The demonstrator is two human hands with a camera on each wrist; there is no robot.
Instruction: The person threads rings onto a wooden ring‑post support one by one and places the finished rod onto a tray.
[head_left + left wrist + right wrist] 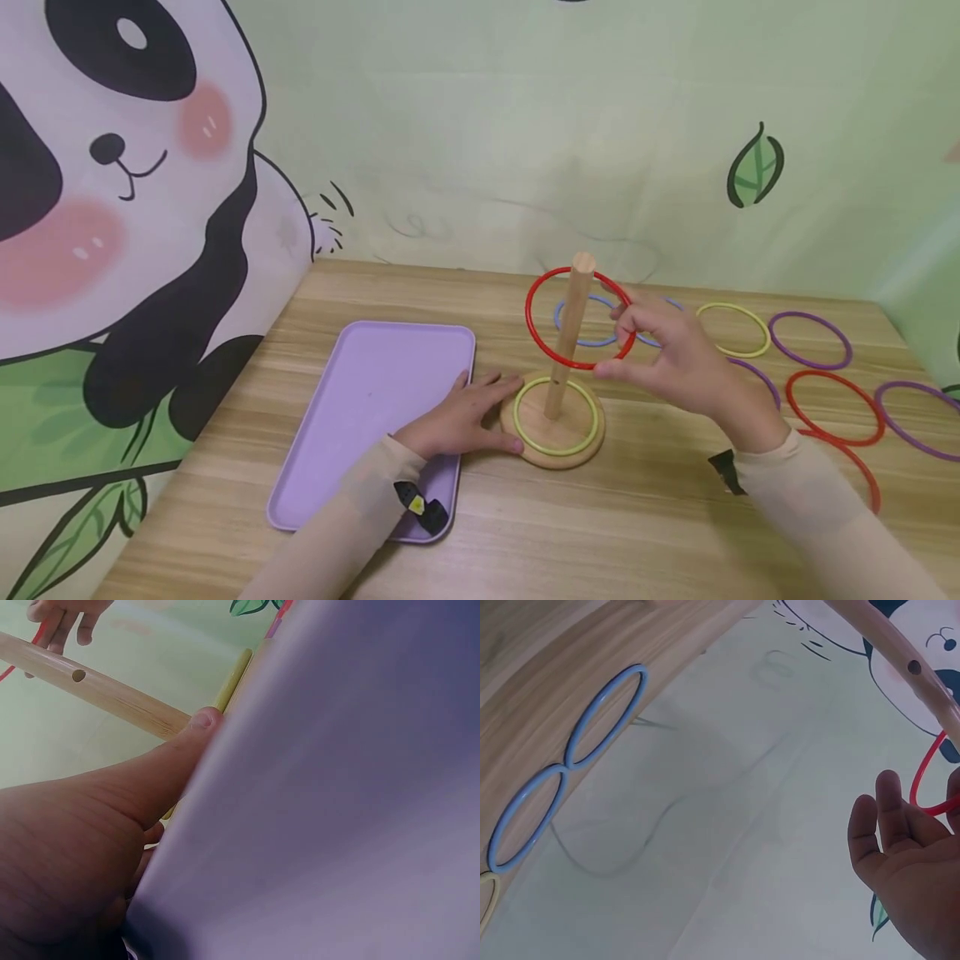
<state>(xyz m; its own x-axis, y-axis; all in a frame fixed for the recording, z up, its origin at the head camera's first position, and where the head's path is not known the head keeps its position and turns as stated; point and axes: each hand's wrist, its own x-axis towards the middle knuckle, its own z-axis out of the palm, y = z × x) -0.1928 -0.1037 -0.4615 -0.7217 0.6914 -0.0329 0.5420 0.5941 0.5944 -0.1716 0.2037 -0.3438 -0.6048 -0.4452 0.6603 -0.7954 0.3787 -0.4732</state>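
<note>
My right hand (675, 358) pinches a red ring (528, 321) between thumb and fingers. The ring hangs tilted at the upper part of the wooden peg (572, 312), its lower edge crossing in front of the peg in the head view. My left hand (468, 417) rests at the left edge of the round wooden base (551, 462), thumb and fingers spread against it. A yellow-green ring (516, 412) lies flat on this base around the foot of the peg. In the left wrist view the thumb (180, 746) reaches the base beside this ring.
On the left of the wooden table (600, 533) lies a purple tray (360, 417), under my left forearm. Several rings lie to the right and behind, among them a blue ring (570, 742), a yellow ring (734, 305), a purple ring (850, 350) and a red ring (791, 400). A painted wall (465, 150) stands behind.
</note>
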